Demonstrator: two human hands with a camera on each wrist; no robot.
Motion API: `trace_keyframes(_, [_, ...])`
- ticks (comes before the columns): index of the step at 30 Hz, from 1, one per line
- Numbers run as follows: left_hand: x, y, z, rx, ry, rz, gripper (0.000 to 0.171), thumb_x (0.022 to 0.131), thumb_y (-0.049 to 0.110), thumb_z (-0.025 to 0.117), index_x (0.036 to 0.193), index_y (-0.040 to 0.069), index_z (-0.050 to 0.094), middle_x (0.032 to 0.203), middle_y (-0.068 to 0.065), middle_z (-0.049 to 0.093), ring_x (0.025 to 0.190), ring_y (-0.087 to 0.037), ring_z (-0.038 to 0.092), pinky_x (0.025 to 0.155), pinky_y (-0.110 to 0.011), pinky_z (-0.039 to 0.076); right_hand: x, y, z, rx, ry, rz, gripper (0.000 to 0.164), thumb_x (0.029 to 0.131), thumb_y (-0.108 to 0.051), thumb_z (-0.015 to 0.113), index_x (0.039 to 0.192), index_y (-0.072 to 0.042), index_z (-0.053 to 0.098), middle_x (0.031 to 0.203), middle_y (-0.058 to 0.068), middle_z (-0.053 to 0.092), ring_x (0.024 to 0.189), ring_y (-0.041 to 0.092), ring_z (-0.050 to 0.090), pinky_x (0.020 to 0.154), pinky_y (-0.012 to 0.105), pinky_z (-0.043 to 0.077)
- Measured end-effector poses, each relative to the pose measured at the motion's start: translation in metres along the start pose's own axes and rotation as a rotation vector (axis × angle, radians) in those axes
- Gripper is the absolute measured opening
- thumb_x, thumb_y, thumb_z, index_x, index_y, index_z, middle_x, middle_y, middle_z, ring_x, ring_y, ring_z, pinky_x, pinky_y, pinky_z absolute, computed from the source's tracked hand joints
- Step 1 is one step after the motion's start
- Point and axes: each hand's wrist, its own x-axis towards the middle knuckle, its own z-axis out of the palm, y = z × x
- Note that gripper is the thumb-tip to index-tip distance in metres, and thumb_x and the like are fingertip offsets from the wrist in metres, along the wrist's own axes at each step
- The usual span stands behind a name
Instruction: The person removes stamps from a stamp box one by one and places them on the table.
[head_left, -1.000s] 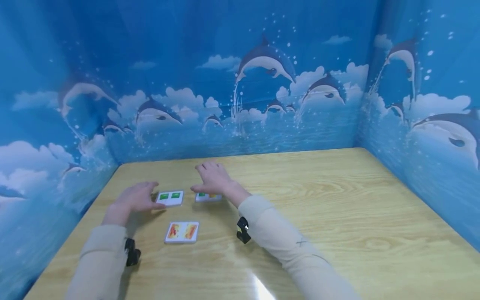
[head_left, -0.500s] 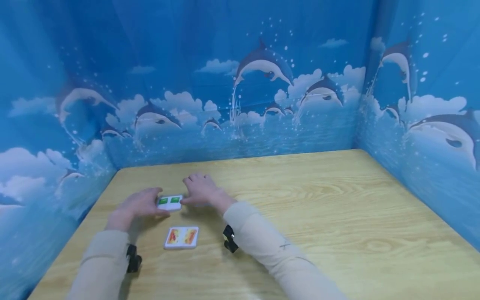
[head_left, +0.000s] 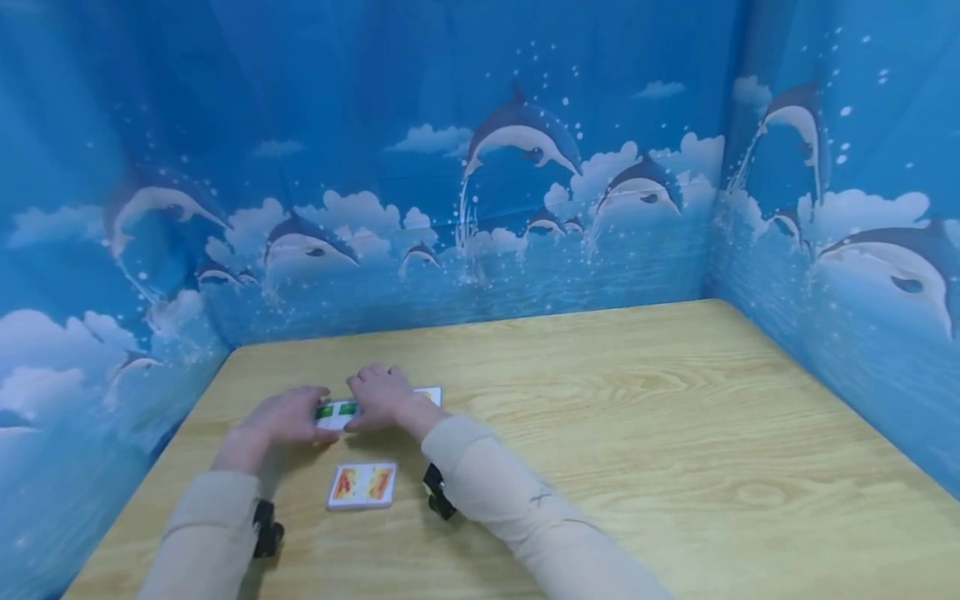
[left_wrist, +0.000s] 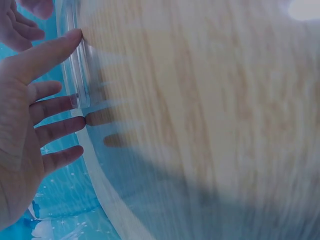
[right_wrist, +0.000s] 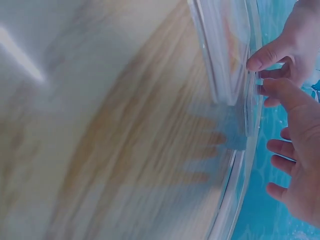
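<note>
A flat white tile with two green pictures [head_left: 336, 414] lies on the table between my hands. My left hand [head_left: 283, 418] pinches its left end, thumb on the near edge and fingers beyond; the left wrist view shows the thumb on the tile's clear edge [left_wrist: 76, 65]. My right hand [head_left: 381, 400] is at its right end, thumb by the near corner and fingers loosely spread, covering part of it. Closer to me lies a similar tile with orange pictures [head_left: 362, 486]. A third white tile [head_left: 431, 394] shows partly behind my right hand.
The wood-grain table [head_left: 637, 433] stretches to the right of the tiles. A blue curtain printed with dolphins [head_left: 420, 208] stands along its back and sides. Dark cameras sit at both wrists, below the beige sleeves [head_left: 510, 508].
My right hand has moved left from over the third tile to the right end of the green-pictured tile. The third tile is partly uncovered. My left hand stays at the left end.
</note>
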Motion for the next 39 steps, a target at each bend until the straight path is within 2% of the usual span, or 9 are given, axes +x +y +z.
trace_keyframes(6, [-0.005,0.001,0.003,-0.015,-0.010,0.004,0.079,0.072,0.043,0.073,0.132,0.000,0.045,0.129,-0.026,0.047,0.114,-0.044,0.045,0.092,-0.060,0.036,0.002,-0.009,0.004,-0.024,-0.057,-0.024,0.079,0.079,-0.063,0.057,0.142,-0.021,0.036,0.139,-0.004,0.040,0.129,0.015,0.033,0.106,0.038,0.029])
trace_keyframes(13, [-0.007,-0.002,0.006,-0.036,0.001,0.011,0.080,0.073,0.047,0.072,0.132,-0.001,0.046,0.128,-0.026,0.048,0.114,-0.044,0.045,0.092,-0.060,0.036,0.005,-0.017,0.011,-0.043,-0.065,-0.032,0.075,0.078,-0.066,0.055,0.138,-0.022,0.042,0.132,-0.004,0.046,0.122,0.014,0.039,0.103,0.037,0.032])
trace_keyframes(18, [-0.009,-0.004,0.007,-0.036,0.008,0.015,0.081,0.072,0.049,0.071,0.131,-0.001,0.046,0.128,-0.026,0.048,0.115,-0.044,0.045,0.092,-0.060,0.036,0.007,-0.021,0.013,-0.025,-0.081,-0.030,0.075,0.079,-0.069,0.051,0.137,-0.022,0.042,0.134,-0.004,0.045,0.125,0.014,0.038,0.106,0.039,0.029])
trace_keyframes(27, [-0.009,-0.009,0.010,-0.011,0.010,0.005,0.076,0.072,0.040,0.073,0.130,-0.001,0.047,0.128,-0.027,0.047,0.116,-0.046,0.043,0.092,-0.061,0.035,0.009,-0.024,0.011,-0.027,-0.103,-0.011,0.065,0.083,-0.056,0.058,0.136,-0.021,0.044,0.137,-0.004,0.043,0.127,0.014,0.036,0.107,0.037,0.027])
trace_keyframes(34, [-0.005,-0.009,0.007,0.087,0.052,0.052,0.066,0.071,0.037,0.071,0.122,-0.002,0.054,0.115,-0.020,0.055,0.102,-0.037,0.051,0.087,-0.055,0.041,0.010,-0.017,0.008,0.020,-0.115,0.019,0.059,0.081,-0.057,0.060,0.128,-0.022,0.052,0.135,-0.003,0.043,0.123,0.014,0.038,0.105,0.038,0.030])
trace_keyframes(39, [0.000,-0.005,0.004,0.156,0.072,0.082,0.063,0.069,0.035,0.070,0.118,-0.002,0.055,0.113,-0.021,0.055,0.104,-0.038,0.049,0.092,-0.056,0.037,0.010,-0.010,0.008,0.045,-0.120,0.028,0.062,0.081,-0.057,0.058,0.132,-0.022,0.049,0.138,-0.001,0.040,0.126,0.016,0.035,0.106,0.040,0.028])
